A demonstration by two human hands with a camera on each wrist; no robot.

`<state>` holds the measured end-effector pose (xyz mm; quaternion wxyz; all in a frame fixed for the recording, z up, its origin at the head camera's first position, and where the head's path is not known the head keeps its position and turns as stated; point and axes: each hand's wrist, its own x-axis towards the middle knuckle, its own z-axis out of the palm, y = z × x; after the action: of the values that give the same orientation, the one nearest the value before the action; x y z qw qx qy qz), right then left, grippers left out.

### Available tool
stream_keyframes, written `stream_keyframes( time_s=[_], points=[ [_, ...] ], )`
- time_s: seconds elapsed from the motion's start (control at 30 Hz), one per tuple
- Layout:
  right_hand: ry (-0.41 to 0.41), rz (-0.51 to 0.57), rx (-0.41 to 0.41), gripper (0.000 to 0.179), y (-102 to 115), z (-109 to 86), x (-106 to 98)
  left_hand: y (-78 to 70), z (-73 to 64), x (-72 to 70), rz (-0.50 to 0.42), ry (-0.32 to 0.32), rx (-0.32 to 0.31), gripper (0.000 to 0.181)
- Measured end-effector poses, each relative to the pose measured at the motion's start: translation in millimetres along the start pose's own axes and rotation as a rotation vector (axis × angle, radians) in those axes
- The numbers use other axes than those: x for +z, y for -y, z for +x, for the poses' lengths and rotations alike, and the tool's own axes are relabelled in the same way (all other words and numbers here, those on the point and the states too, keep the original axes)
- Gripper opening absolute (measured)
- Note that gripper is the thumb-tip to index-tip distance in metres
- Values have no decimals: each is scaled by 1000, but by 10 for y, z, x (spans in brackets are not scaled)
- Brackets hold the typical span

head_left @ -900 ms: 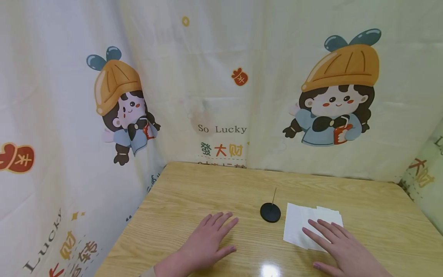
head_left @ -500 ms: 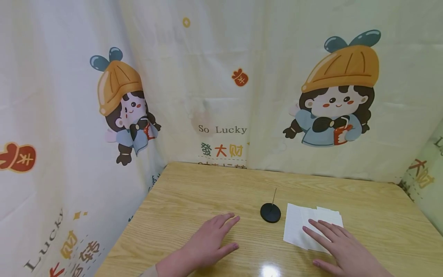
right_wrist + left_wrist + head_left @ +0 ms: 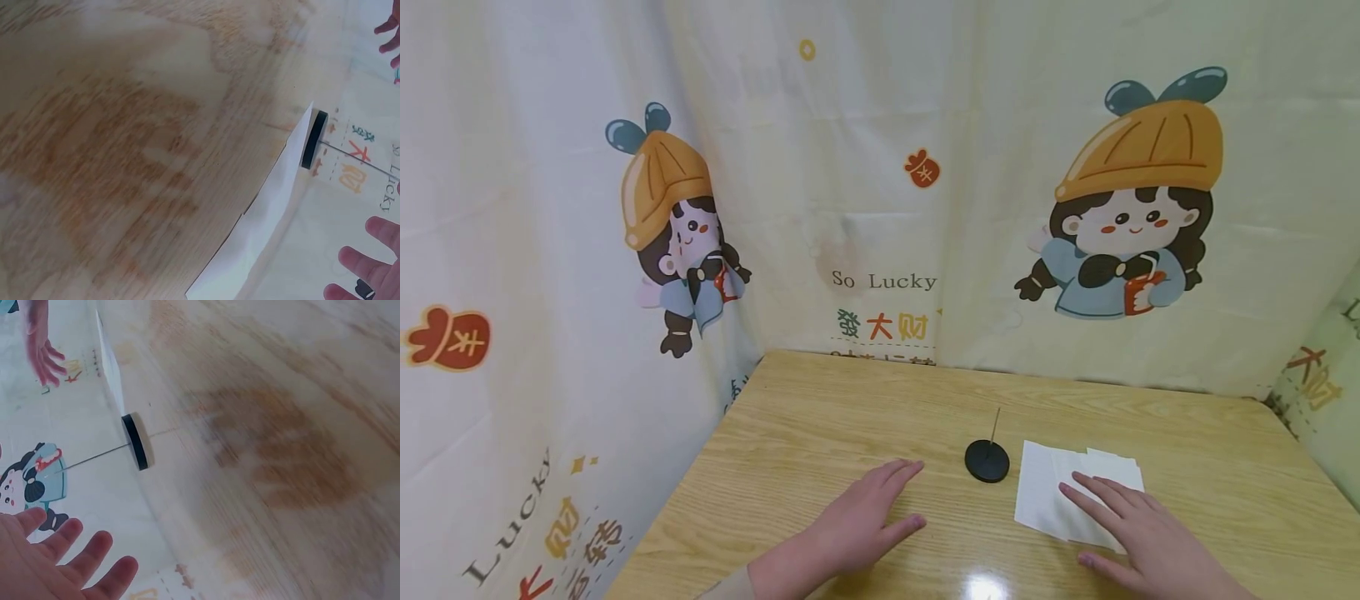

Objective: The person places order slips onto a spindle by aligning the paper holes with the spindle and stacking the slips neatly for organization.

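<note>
A bill spike (image 3: 987,462), with a round black base and a thin upright rod, stands on the wooden table. White sheets of paper (image 3: 1039,492) lie overlapping just right of it. My left hand (image 3: 863,523) is left of the spike and nearer to me, fingers extended, thumb apart, holding nothing. Over the near right part of the paper is my right hand (image 3: 1142,533), its fingers spread and also holding nothing. The left wrist view shows fingertips (image 3: 115,575) apart from the spike's black base (image 3: 136,442). In the right wrist view the paper (image 3: 250,231) runs up beside the base.
The wooden table (image 3: 820,417) ends at the back against a cream curtain (image 3: 865,167) printed with cartoon figures. More curtain hangs along the left and right sides. A bright light reflection (image 3: 985,586) shows on the tabletop near me.
My left hand has turned more onto its side and shifted slightly right, its fingers closer together. My right hand has barely moved. The spike and paper stay in place.
</note>
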<state>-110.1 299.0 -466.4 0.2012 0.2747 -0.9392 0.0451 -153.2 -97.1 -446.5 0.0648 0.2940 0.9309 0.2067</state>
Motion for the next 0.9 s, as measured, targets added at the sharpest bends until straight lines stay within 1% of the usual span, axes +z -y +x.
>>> stream_keyframes(
  time_s=[0.07, 0.17, 0.27, 0.4, 0.53, 0.73, 0.9],
  points=[
    [6, 5, 11, 79, -2, 1, -3, -16, 9, -7, -35, 14, -26, 73],
    [23, 9, 25, 78, -8, 5, -3, -26, 18, -9, -69, 17, -40, 75],
    [26, 25, 27, 78, -19, 9, -8, -25, 31, -7, -108, 17, -42, 75],
    [37, 38, 41, 77, -46, 9, -16, -15, 71, 7, -172, 35, -45, 74],
    [69, 46, 71, 73, -80, -1, -13, 4, 127, 31, -198, 49, -53, 71],
    [104, 64, 123, 63, -128, -20, -17, 19, 204, 38, -232, 52, -58, 68],
    [165, 104, 187, 56, -184, -26, -18, 9, 259, 18, -280, 47, -69, 66]
  ],
)
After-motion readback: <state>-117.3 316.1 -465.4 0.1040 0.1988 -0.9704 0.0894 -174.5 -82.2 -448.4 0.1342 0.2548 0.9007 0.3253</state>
